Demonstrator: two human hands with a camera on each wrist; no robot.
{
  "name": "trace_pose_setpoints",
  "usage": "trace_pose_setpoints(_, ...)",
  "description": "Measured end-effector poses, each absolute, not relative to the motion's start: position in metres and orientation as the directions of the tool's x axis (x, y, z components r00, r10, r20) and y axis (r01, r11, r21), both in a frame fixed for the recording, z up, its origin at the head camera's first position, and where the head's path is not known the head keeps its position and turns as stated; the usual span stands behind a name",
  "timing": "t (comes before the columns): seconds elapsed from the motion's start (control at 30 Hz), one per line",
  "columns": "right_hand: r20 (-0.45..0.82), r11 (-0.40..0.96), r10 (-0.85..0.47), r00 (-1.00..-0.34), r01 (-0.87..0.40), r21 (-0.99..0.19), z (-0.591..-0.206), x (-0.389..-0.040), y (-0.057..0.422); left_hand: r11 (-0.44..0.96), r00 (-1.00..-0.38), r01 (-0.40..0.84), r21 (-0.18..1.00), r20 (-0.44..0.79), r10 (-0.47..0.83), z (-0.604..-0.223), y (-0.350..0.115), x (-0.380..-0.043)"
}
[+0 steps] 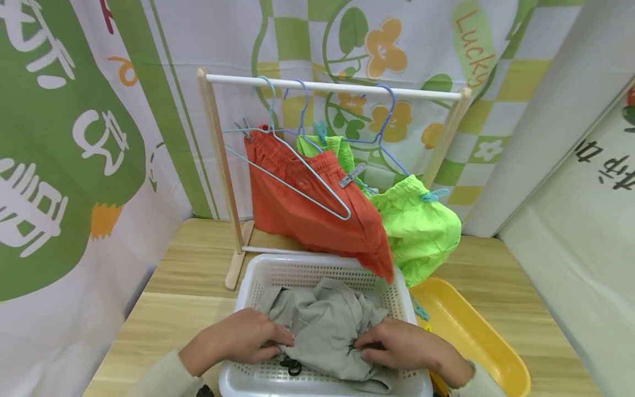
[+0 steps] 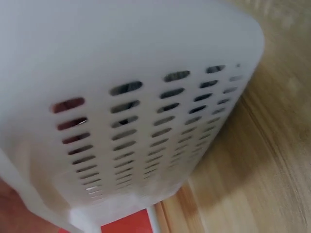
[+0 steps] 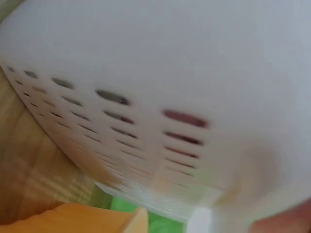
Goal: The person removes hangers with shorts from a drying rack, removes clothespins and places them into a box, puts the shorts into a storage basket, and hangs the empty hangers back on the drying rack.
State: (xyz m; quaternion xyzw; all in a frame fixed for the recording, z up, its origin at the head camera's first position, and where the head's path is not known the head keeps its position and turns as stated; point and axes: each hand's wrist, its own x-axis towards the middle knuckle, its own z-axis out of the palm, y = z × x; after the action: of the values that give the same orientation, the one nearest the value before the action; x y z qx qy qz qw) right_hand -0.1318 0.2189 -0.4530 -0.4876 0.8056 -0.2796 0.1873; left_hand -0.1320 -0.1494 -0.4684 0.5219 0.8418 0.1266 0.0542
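A crumpled grey garment [image 1: 327, 325] lies in the white perforated basket [image 1: 255, 275]. At its left edge my left hand [image 1: 253, 335] pinches the cloth between thumb and fingers. My right hand [image 1: 402, 344] grips a fold on the other side, fingertips sunk into the fabric. The garment's folds hide its exact kind. A small black item [image 1: 291, 365] shows under it by the left hand. Both wrist views are mostly filled by the basket's outer wall [image 2: 141, 43], with only a bit of the right hand [image 3: 286, 223] at the right wrist view's edge.
Behind the basket stands a wooden rack [image 1: 228, 165] with a white bar. Red shorts [image 1: 307, 193] and bright green garments [image 1: 421, 226] hang there on hangers with clips, the red hem overlapping the basket's rim. A yellow tray [image 1: 476, 331] with a teal clip sits at right.
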Motion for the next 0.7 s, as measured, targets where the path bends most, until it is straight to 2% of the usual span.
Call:
trace_pose_setpoints(0.1,-0.033,0.376,-0.882,-0.471,-0.658,-0.652,-0.446,-0.130,0.220,0.430,-0.465,0.842,0.327,0.033,0.885,-0.466,-0.151,-0.130)
trace_pose_setpoints(0.27,-0.038,0.390,-0.864,-0.503,-0.618,-0.683,-0.426,-0.130,0.224,0.474,-0.527,0.779,0.411,0.019,0.850,-0.455,-0.156,-0.126)
trace_pose_setpoints(0.4,-0.009,0.407,-0.844,-0.537,-0.628,-0.664,-0.407,-0.133,0.228,0.462,-0.565,0.739,0.491,0.077,0.821,-0.445,-0.163,-0.124)
trace_pose_setpoints(0.53,0.124,0.412,-0.793,-0.596,-0.675,-0.613,-0.386,-0.138,0.232,0.447,-0.637,0.705,0.550,0.216,0.740,-0.439,-0.172,-0.123)
trace_pose_setpoints(0.7,0.398,0.412,-0.667,-0.630,-0.756,-0.508,-0.366,-0.147,0.231,0.456,-0.732,0.655,0.603,0.354,0.583,-0.445,-0.182,-0.122)
